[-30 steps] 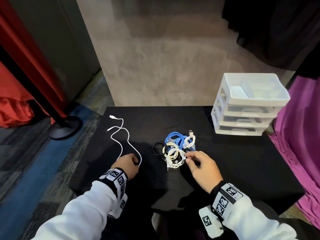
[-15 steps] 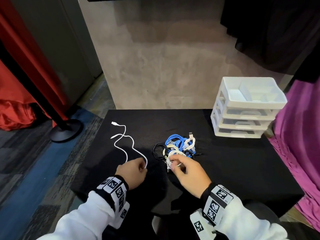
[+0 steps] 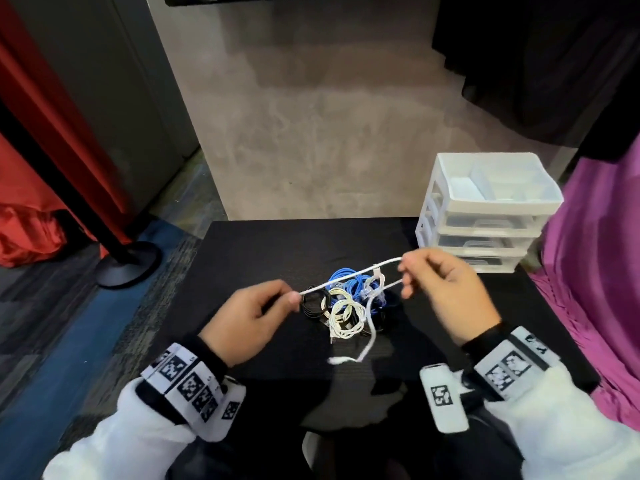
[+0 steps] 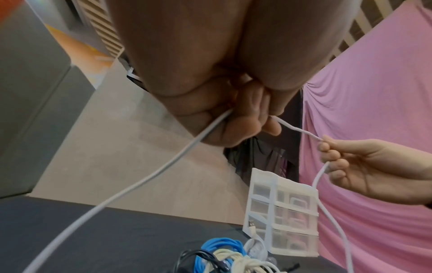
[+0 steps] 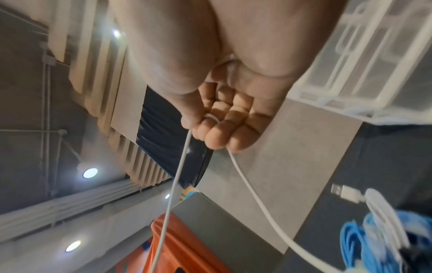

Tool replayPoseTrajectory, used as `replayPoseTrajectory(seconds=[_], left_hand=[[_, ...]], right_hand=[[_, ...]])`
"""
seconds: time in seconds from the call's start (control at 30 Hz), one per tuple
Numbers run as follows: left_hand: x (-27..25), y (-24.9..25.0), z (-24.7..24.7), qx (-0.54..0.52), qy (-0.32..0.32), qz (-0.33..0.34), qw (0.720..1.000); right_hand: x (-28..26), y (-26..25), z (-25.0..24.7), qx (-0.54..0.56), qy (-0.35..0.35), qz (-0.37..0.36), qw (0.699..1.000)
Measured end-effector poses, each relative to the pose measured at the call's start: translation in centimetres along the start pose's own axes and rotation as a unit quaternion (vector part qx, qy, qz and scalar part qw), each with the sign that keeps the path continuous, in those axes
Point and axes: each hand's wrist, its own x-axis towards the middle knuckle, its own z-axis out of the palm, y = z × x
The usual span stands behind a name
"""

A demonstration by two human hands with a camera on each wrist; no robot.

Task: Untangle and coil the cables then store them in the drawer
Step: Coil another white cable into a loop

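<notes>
Judging by the closed drawer unit [image 3: 485,216] at two o'clock on the table [image 3: 263,244] and the tangled pile [image 3: 346,306] at centre, coiling has just begun: left hand [image 3: 249,320] and right hand [image 3: 446,292], apart, each pinch the white cable [image 3: 349,277], which next needs looping.

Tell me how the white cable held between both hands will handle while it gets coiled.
Probably floppy: the white cable runs fairly straight only between the left hand and the right hand, and its free end droops in loose curves. Likely light, since fingertip pinches alone carry it. Its hanging tail may snag the cable pile just beneath it.
</notes>
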Motion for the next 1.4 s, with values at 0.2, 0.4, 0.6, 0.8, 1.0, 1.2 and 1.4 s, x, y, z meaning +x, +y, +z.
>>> replayPoseTrajectory(seconds=[0.2, 0.4, 0.6, 0.8, 1.0, 1.2, 1.4], left_hand=[[0.4, -1.3, -2.2, 0.052, -0.010, -0.037, 0.998], [-0.4, -5.2, -1.9, -0.080, -0.034, -0.172, 0.981], [-1.3, -4.3, 2.9, -0.203, -0.027, -0.230, 0.952], [-0.9, -4.9, 8.6, -0.018, -0.095, -0.153, 0.983], [0.5, -6.9, 11.3, 0.148, -0.190, -0.172, 0.955], [0.3, -7.5, 11.2, 0.207, -0.224, -0.182, 0.935], [-1.7, -7.6, 10.1, 0.203, -0.149, -0.159, 0.955]], right_hand=[[1.4, -0.7, -4.9, 0.115, 0.101, 0.005, 0.988], [1.4, -0.3, -9.3, 0.115, 0.177, 0.017, 0.977], [0.5, 1.2, -9.0, 0.060, 0.157, 0.047, 0.985], [0.3, 0.1, -7.0, 0.047, 0.116, 0.042, 0.991], [0.0, -0.4, -6.4, -0.012, 0.086, 0.035, 0.996], [-0.7, 0.5, -7.0, -0.043, 0.067, 0.055, 0.995], [-0.8, 0.9, -7.4, -0.062, 0.078, 0.066, 0.993]])
